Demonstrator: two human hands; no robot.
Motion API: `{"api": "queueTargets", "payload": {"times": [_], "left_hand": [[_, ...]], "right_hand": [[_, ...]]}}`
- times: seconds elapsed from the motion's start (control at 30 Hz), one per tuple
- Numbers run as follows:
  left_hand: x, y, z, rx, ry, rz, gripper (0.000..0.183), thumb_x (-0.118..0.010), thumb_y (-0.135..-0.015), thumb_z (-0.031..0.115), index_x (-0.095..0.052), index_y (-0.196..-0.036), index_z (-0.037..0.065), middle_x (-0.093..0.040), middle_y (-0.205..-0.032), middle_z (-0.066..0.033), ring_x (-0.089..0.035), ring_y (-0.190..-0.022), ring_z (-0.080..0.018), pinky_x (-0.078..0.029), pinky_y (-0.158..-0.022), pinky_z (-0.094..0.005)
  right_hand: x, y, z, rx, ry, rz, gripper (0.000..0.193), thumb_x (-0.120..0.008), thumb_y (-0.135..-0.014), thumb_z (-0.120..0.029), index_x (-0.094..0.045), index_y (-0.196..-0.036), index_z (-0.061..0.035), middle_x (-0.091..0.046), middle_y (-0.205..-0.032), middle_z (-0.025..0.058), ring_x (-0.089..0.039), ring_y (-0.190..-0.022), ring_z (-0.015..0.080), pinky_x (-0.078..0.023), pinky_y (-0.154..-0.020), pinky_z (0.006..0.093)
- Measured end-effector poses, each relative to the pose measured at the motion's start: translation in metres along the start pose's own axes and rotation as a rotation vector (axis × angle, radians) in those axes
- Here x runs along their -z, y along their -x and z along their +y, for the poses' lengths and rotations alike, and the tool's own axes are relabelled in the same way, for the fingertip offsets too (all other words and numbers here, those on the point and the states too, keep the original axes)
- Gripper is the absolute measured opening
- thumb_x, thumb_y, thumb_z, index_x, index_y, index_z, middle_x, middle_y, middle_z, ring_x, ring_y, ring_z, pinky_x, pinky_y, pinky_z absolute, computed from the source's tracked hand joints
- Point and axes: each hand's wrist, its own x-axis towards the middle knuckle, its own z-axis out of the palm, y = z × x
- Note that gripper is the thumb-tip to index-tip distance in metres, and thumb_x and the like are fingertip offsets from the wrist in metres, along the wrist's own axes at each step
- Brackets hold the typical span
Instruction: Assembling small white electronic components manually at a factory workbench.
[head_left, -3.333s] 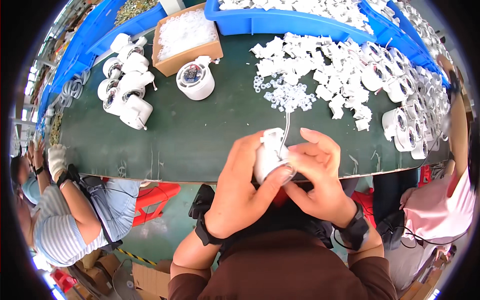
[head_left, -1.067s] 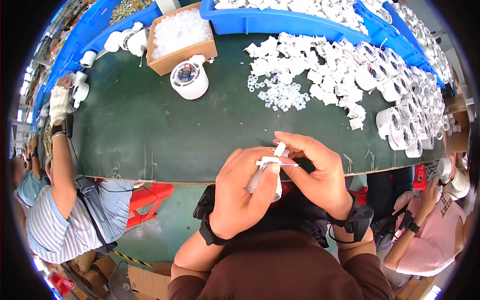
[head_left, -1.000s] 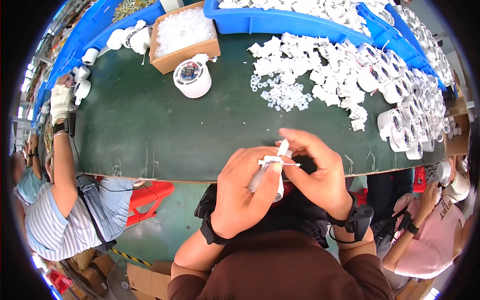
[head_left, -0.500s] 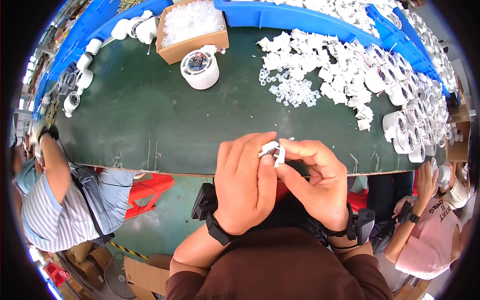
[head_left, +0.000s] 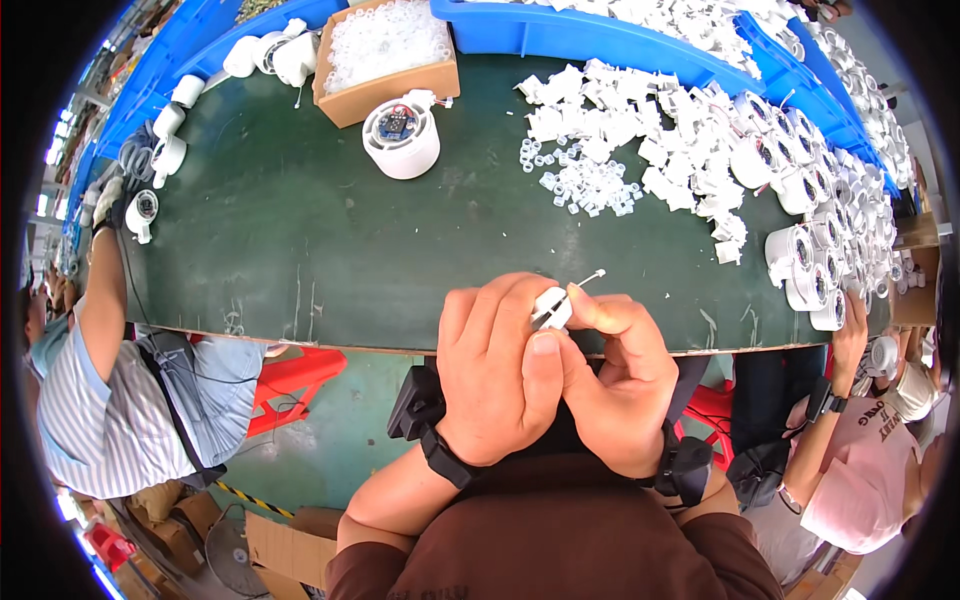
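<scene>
Just over the table's near edge, my left hand point(head_left: 492, 365) and my right hand point(head_left: 625, 385) close together around a small white plastic part point(head_left: 552, 307). A dark slot or strip shows across its face. From it a thin white lead point(head_left: 588, 280) with a small plug sticks out to the upper right. Both thumbs press close to the part, and my fingers hide much of it. Farther off, a white round housing point(head_left: 408, 158) with a blue circuit board inside stands on the green table point(head_left: 300, 230).
A cardboard box point(head_left: 395, 88) of clear plastic pieces sits at the back. Right of it lie clear rings point(head_left: 590, 187), a heap of white parts point(head_left: 690, 165) and many round housings point(head_left: 800, 250). Blue bins point(head_left: 600, 38) line the far side. Co-workers point(head_left: 130, 400) reach in from both sides.
The white part has turned in my fingers and its two pieces now look closed together, with the lead pointing up right. At the sides, the co-workers' arms have moved.
</scene>
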Motion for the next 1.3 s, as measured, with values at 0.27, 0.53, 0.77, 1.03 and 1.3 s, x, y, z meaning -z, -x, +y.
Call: {"api": "queueTargets", "payload": {"times": [0.27,0.53,0.77,1.03,1.3], "left_hand": [[-0.004,0.001,-0.002,-0.019,-0.023,0.026,0.029,-0.051,-0.098,0.025,-0.066,-0.110,0.002,-0.068,-0.107,-0.0114,-0.055,-0.087,-0.0295,-0.044,-0.080,-0.0400],[0.001,-0.003,-0.004,-0.046,-0.018,-0.006,0.027,-0.055,-0.096,0.025,-0.065,-0.109,0.003,-0.068,-0.106,-0.0106,-0.056,-0.086,-0.0292,-0.044,-0.079,-0.0396],[0.002,-0.003,-0.013,-0.007,0.182,0.060,0.025,-0.069,-0.086,0.012,-0.063,-0.109,0.004,-0.070,-0.102,-0.0092,-0.060,-0.084,-0.0267,-0.047,-0.078,-0.0370],[0.014,-0.012,-0.009,-0.114,-0.082,-0.055,0.026,-0.074,-0.080,0.010,-0.066,-0.105,0.005,-0.071,-0.101,-0.0084,-0.060,-0.082,-0.0279,-0.047,-0.073,-0.0383],[0.010,-0.018,0.000,-0.117,-0.157,-0.100,0.027,-0.076,-0.077,0.007,-0.067,-0.103,0.006,-0.072,-0.101,-0.0074,-0.060,-0.083,-0.0290,-0.047,-0.076,-0.0391]], "right_hand": [[0.004,-0.001,0.002,0.012,-0.030,-0.031,0.042,-0.070,-0.089,0.013,-0.061,-0.128,0.0011,-0.065,-0.110,0.0082,-0.064,-0.105,0.0173,-0.049,-0.097,0.0327],[0.009,-0.003,0.003,-0.017,-0.053,-0.098,0.040,-0.069,-0.091,0.012,-0.060,-0.128,0.0013,-0.064,-0.115,0.0093,-0.064,-0.108,0.0185,-0.050,-0.099,0.0335],[0.015,-0.015,0.005,-0.050,-0.131,-0.170,0.030,-0.062,-0.096,0.011,-0.062,-0.126,0.0037,-0.058,-0.128,0.0120,-0.064,-0.111,0.0178,-0.054,-0.098,0.0322],[0.042,-0.044,0.003,-0.016,0.254,-0.182,0.010,-0.066,-0.096,0.003,-0.072,-0.104,0.0024,-0.069,-0.104,0.0102,-0.065,-0.095,0.0149,-0.051,-0.083,0.0273],[0.068,-0.090,0.038,0.190,0.793,-0.017,0.010,-0.074,-0.091,-0.001,-0.071,-0.101,-0.0023,-0.065,-0.095,0.0061,-0.060,-0.072,0.0137,-0.050,-0.066,0.0278]]}}
